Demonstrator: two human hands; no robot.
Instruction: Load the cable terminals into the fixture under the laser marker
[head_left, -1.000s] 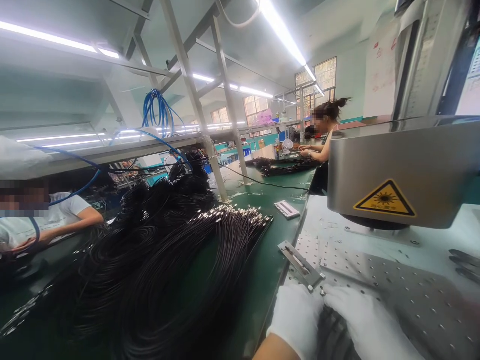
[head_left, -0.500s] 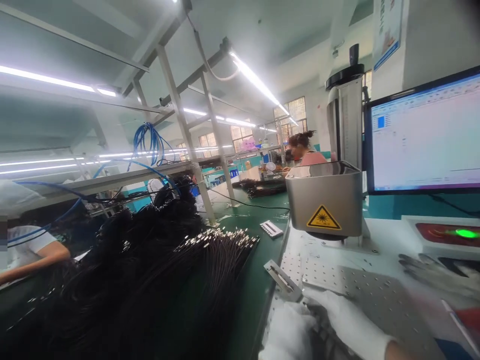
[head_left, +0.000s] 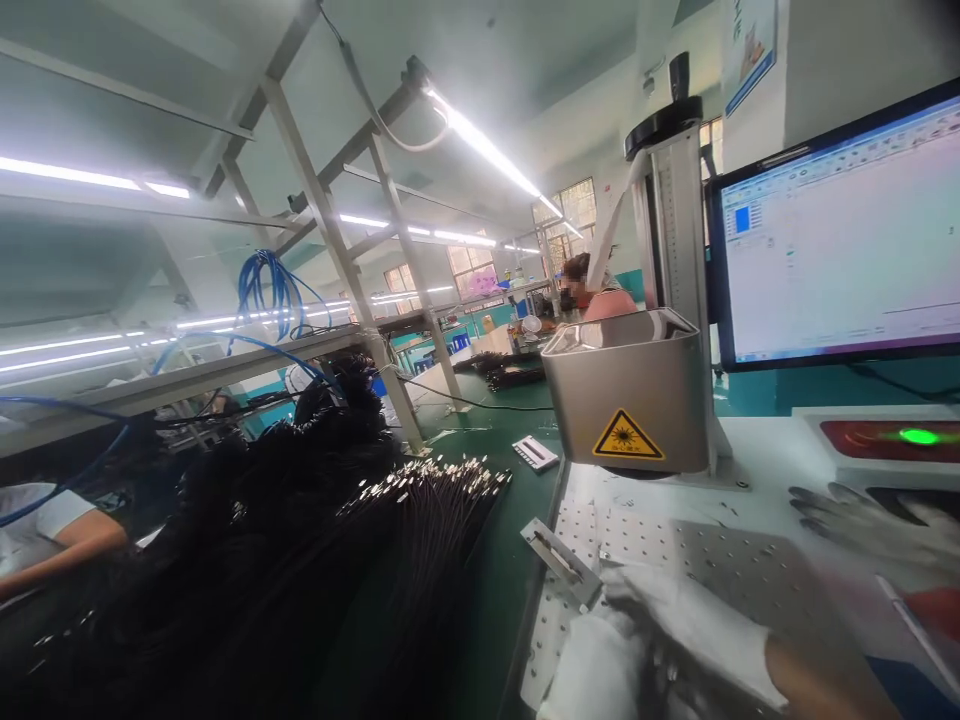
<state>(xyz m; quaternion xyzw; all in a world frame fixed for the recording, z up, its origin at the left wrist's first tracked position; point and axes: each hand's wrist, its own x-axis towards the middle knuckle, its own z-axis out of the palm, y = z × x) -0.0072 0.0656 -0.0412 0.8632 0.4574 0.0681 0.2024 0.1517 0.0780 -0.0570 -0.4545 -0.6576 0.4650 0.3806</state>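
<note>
Both my hands wear white gloves and sit at the bottom edge, over a perforated metal plate. My left hand and my right hand close around a dark bundle of cable ends with shiny tips; it is blurred. A flat metal fixture lies just beyond my fingertips. Further back, the silver laser marker head with a yellow warning label hangs above the plate.
A large pile of black cables with metal ends covers the green bench on the left. A monitor, a green-lit button and a grey glove are at right. One co-worker sits left, another person far back.
The view has swung up and to the right, bringing the monitor and lit button into sight. My hands stay together on the plate around the dark bundle, now lower in the frame.
</note>
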